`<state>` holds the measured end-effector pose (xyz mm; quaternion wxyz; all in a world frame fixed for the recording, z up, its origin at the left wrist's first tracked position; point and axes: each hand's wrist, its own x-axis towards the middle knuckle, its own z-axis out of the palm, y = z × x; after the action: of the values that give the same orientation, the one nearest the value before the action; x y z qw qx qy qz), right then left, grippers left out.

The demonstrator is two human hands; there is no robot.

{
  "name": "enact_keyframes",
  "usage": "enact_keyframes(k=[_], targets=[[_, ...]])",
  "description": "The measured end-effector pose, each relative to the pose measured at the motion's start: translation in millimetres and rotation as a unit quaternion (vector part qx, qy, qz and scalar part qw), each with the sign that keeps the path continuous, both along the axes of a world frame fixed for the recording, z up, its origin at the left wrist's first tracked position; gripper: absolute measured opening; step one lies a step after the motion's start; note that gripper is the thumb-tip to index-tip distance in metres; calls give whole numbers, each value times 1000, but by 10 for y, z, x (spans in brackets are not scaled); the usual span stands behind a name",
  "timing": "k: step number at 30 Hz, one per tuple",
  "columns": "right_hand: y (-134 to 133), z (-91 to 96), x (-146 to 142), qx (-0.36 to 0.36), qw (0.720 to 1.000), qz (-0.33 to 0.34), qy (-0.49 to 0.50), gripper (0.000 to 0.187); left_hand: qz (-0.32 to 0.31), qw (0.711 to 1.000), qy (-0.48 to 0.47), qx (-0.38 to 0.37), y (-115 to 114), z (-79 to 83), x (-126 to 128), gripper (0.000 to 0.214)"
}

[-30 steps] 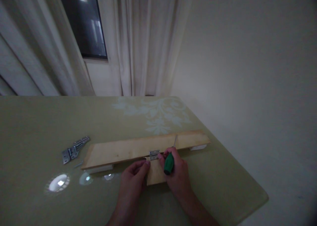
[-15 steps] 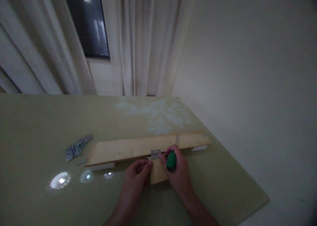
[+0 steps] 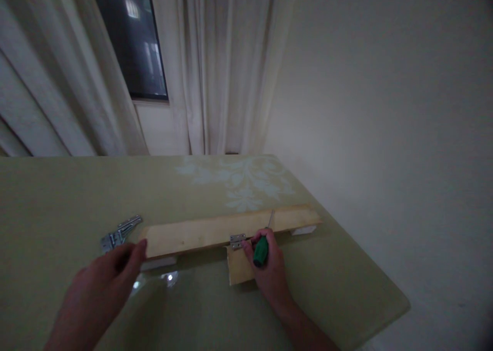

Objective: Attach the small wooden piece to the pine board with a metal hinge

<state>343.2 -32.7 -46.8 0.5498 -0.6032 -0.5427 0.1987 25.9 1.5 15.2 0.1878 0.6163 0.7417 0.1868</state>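
Observation:
My right hand (image 3: 271,269) is closed around a screwdriver (image 3: 261,251) with a green handle, its thin shaft pointing away over the long wooden board (image 3: 208,230). Its thumb touches a small metal hinge (image 3: 238,240), which lies across the board's near edge and a short wooden piece (image 3: 239,266). At the board's left end is my left hand (image 3: 102,279), thumb and fingers curled together; whatever may be between the fingertips is hidden. Just beyond it lie several loose metal hinges (image 3: 122,232), partly covered by the hand.
White blocks (image 3: 303,230) prop up the long board near both ends. Everything rests on a greenish table (image 3: 185,310) with a pale floral pattern and light reflections. Curtains (image 3: 219,69) and a dark window (image 3: 133,38) stand behind; a plain wall (image 3: 377,125) runs along the right.
My left hand has moved left from the short wooden piece to the board's left end, now covering the spot where a loose screw lay. My right hand keeps the screwdriver by the hinge.

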Motion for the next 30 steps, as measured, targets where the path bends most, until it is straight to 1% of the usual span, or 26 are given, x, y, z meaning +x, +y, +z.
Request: enact_keyframes(k=[1,2,4,6,7,8,11,13,15,18,20,21,23,25,26,27,28,29,30], targets=[[5,-5,-1,1,1000,-1,2,25,60,996,58,8,61,-13,-143,46],[9,-11,-2,2,1000,-3,4,26,78,993,94,11,116,-48,-254,42],[17,-23,-1,2,1000,-5,6,27,34,992,118,41,200,-158,-381,36],[20,-33,3,1,1000,-6,7,26,-21,992,111,64,240,-273,-406,35],[21,-37,5,1,1000,-5,8,26,-32,991,106,70,246,-315,-396,35],[20,-41,7,2,1000,-4,8,26,-35,992,102,68,245,-342,-382,35],[17,-50,8,5,1000,-2,11,25,-8,995,91,40,230,-355,-363,34],[14,-57,1,7,1000,-4,15,24,-4,996,90,20,226,-351,-398,35],[10,-67,-14,8,1000,-7,21,24,-13,995,100,12,230,-373,-470,36],[2,-84,-46,10,999,-19,35,27,-6,990,134,36,230,-435,-588,44],[-3,-94,-68,11,998,-30,47,31,5,984,150,96,209,-438,-606,52],[-4,-98,-77,11,998,-37,52,33,11,979,149,135,188,-412,-579,52],[-5,-104,-91,12,997,-48,60,36,20,970,115,212,133,-298,-438,47],[-5,-109,-98,14,996,-58,65,37,23,968,35,248,77,-125,-186,41],[-5,-111,-100,15,996,-61,67,38,13,970,-17,244,57,-34,-30,37],[-5,-112,-101,16,995,-63,69,37,-18,968,-73,240,44,49,138,34],[-5,-113,-101,16,995,-64,71,37,-65,964,-130,225,40,116,311,31],[-5,-114,-100,16,995,-63,73,37,-96,956,-183,209,45,162,483,29],[-6,-114,-99,17,995,-63,77,36,-112,949,-225,188,58,186,648,27]])
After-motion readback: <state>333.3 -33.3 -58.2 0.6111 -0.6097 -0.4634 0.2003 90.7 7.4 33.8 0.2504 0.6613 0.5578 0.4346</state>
